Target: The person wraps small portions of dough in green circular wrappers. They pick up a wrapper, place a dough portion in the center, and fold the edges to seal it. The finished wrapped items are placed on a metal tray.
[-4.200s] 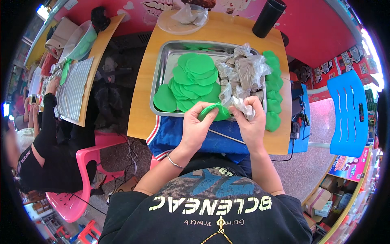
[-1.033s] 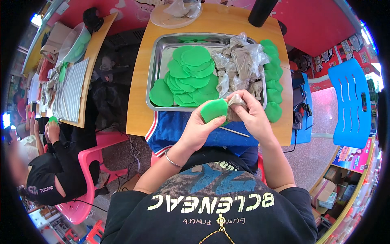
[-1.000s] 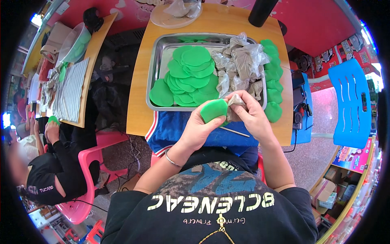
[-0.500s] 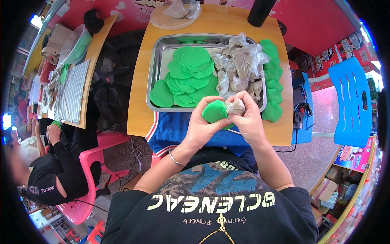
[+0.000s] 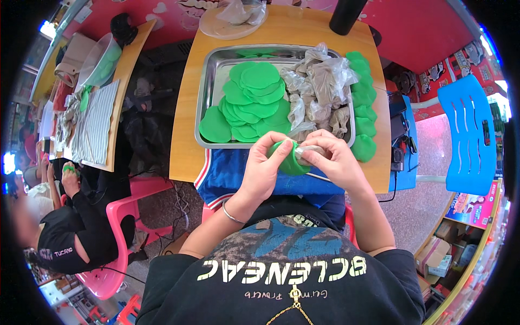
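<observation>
In front of my chest, my left hand point(image 5: 262, 168) pinches the rim of a soft green rubbery pouch point(image 5: 293, 164). My right hand point(image 5: 341, 162) is closed on a small clear plastic bag with greyish-brown filling point(image 5: 310, 151), pressed against the pouch's opening. How far the bag sits inside is hidden by my fingers. Just beyond my hands, a metal tray point(image 5: 201, 108) holds a pile of flat round green pieces point(image 5: 254, 100) on its left and a heap of filled clear bags point(image 5: 322, 84) on its right.
A column of rounded green pieces point(image 5: 364, 97) lies on the wooden table point(image 5: 187, 119) right of the tray. A blue chair point(image 5: 468, 135) stands to the right. On the left, another person point(image 5: 73, 233) in black sits on a pink chair point(image 5: 116, 227), a green piece in hand.
The green piece has turned so its opening faces the bag. My left fingers have shifted to its upper rim, and my right hand has brought the bag against it.
</observation>
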A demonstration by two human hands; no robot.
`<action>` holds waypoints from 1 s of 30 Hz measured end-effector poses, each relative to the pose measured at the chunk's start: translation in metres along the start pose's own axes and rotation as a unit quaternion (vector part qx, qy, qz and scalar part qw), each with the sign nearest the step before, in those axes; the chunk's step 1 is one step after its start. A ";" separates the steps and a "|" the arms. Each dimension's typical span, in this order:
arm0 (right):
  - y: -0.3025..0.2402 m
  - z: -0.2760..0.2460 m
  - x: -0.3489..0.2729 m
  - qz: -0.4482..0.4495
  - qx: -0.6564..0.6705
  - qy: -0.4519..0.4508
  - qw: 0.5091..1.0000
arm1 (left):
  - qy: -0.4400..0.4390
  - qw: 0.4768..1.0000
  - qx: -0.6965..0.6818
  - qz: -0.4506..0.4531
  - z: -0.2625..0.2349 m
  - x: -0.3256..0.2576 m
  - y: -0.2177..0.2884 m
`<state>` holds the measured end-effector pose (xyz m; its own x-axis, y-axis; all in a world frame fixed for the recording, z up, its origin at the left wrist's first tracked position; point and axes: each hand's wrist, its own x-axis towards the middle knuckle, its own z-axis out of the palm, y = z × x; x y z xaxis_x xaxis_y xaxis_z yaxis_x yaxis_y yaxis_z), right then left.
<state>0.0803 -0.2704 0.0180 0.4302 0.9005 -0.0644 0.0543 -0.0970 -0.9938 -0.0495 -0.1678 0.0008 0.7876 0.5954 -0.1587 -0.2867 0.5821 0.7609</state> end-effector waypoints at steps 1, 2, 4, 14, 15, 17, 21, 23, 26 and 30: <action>-0.003 0.002 -0.001 -0.015 -0.052 0.016 0.998 | 0.000 1.000 -0.014 -0.003 0.001 0.000 0.000; -0.008 0.005 -0.002 -0.030 -0.104 0.032 0.994 | 0.000 1.000 -0.028 -0.006 0.002 0.000 0.001; -0.012 0.010 -0.003 -0.052 -0.176 0.061 0.981 | -0.002 0.999 -0.048 -0.015 0.003 0.000 0.001; -0.024 0.013 -0.001 0.091 0.054 -0.015 0.994 | 0.001 1.000 -0.017 -0.013 -0.001 0.001 0.000; -0.025 0.013 -0.001 0.099 0.138 -0.035 0.985 | 0.015 0.999 -0.025 -0.014 0.000 0.001 0.002; -0.021 0.015 -0.003 0.074 0.159 -0.028 0.984 | 0.027 0.998 -0.051 -0.030 0.008 -0.002 0.011; -0.012 0.015 -0.001 0.036 0.167 0.019 0.985 | 0.014 0.999 -0.050 -0.008 0.011 -0.006 0.010; -0.013 0.019 -0.001 0.018 0.212 0.033 0.976 | -0.037 0.998 0.047 0.032 0.006 -0.006 0.012; -0.013 0.026 0.002 -0.023 0.235 0.054 0.970 | -0.063 0.989 0.118 0.064 -0.004 -0.001 0.011; -0.005 0.027 0.007 -0.071 0.185 0.043 0.979 | -0.059 0.991 0.108 0.049 0.002 -0.003 0.016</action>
<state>0.0590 -0.2518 0.0200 0.5167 0.8534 0.0690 -0.2040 0.2009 -0.9581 -0.0552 -0.1612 0.0147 0.8239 0.5666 -0.0133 -0.2512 0.3860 0.8877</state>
